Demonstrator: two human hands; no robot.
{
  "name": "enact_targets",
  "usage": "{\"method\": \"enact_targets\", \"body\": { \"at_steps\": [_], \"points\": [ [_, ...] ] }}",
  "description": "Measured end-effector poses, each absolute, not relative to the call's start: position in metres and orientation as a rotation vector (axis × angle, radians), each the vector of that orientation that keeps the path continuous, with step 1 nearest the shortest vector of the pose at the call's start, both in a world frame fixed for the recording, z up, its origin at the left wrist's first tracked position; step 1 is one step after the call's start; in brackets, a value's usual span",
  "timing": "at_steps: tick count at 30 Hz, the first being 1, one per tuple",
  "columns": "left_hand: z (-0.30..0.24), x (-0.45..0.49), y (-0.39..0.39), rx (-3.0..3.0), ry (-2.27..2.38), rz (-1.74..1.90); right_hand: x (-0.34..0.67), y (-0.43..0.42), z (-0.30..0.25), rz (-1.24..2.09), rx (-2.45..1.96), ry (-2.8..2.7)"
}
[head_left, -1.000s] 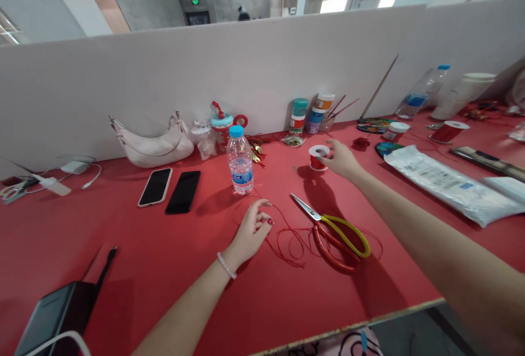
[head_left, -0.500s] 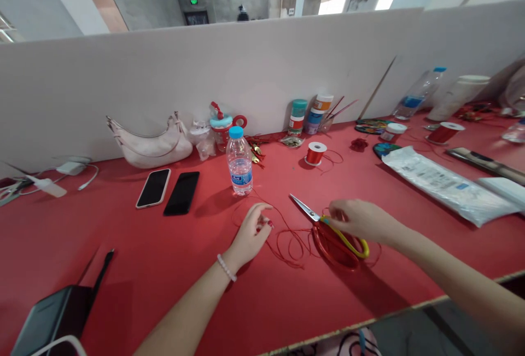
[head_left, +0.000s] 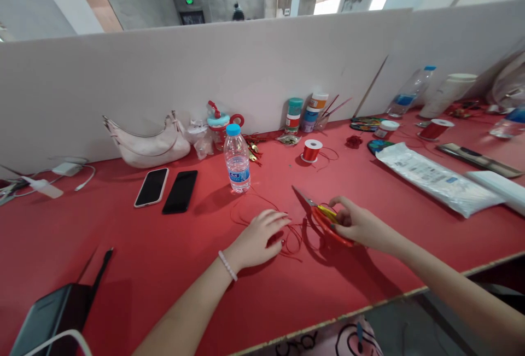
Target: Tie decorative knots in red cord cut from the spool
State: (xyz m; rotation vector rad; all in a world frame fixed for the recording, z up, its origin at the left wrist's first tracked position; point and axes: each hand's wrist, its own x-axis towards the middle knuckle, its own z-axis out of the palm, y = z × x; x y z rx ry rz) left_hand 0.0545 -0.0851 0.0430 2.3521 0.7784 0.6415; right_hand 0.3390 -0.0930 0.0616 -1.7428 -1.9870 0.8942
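My right hand [head_left: 356, 223] grips the red and yellow handles of the scissors [head_left: 322, 215], whose blades point up and left over the red table [head_left: 123, 257]. My left hand [head_left: 259, 237] rests on loose red cord [head_left: 293, 238] just left of the scissors, fingers curled down onto it. A small spool of red cord [head_left: 311, 150] stands farther back, with a strand trailing to its right. A water bottle [head_left: 237, 158] with a blue cap stands behind my left hand.
Two phones [head_left: 168, 189] lie left of the bottle, with a pale handbag [head_left: 146, 146] behind them. Jars and brushes [head_left: 307, 112] line the white partition. A plastic packet [head_left: 438, 179] and another spool [head_left: 435, 128] lie at right. A black device [head_left: 53, 312] sits near left.
My right hand left the small spool, came back to the scissors and closed on their handles, lifting them slightly. My left hand slid right over the loose cord.
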Motion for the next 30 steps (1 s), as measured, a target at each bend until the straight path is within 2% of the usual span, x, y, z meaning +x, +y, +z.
{"method": "enact_targets", "body": {
  "at_steps": [3, 6, 12, 15, 22, 30],
  "points": [
    [0.045, 0.056, -0.086, 2.523, 0.675, 0.493, 0.346, -0.091, 0.061, 0.927, -1.710, -1.874],
    [0.044, 0.057, -0.086, 2.558, 0.644, 0.470, 0.350, -0.089, 0.063, 0.767, -1.719, -1.917],
    [0.046, 0.054, -0.084, 2.550, 0.516, 0.444, 0.357, -0.078, 0.071, -0.118, -1.806, -2.121],
    [0.046, 0.053, -0.084, 2.542, 0.455, 0.460, 0.361, -0.071, 0.071, -0.340, -1.785, -2.093],
    [0.046, 0.054, -0.084, 2.534, 0.461, 0.455, 0.355, -0.049, 0.070, 0.124, -1.665, -2.165],
    [0.050, 0.058, -0.087, 2.476, 0.511, 0.519, 0.339, 0.007, 0.056, 0.124, -1.732, -2.266]
  ]
}}
